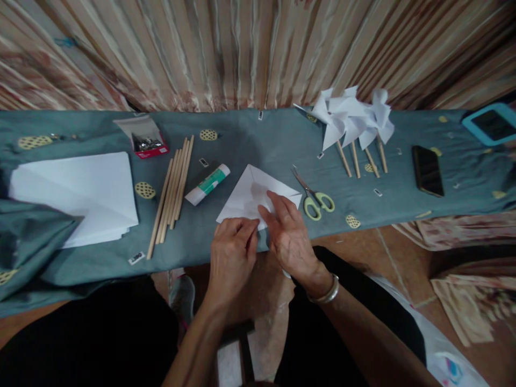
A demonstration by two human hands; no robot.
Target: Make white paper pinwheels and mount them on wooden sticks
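A white sheet of paper (245, 194) lies turned cornerwise on the table, with crease or cut lines running in from its corners. My left hand (234, 250) is closed at the paper's near edge, its thumb and fingers pinched there; the nearest corner is partly hidden. My right hand (288, 234) rests over the right part of the sheet, fingers stretched out, its thumb close to the left fingertips. Just right of the paper are scissors (312, 196) with light green handles, blades slightly apart. To the left lies a white and green glue stick (208, 184).
Wooden sticks (172, 188) lie left of the glue. Beyond are a stack of white paper (88, 188) and an opened red box (147, 141) of small metal pieces. Several paper pinwheels (355, 115), a phone (428, 171) and a blue-framed device (492, 124) sit right. A curtain (242, 54) hangs behind.
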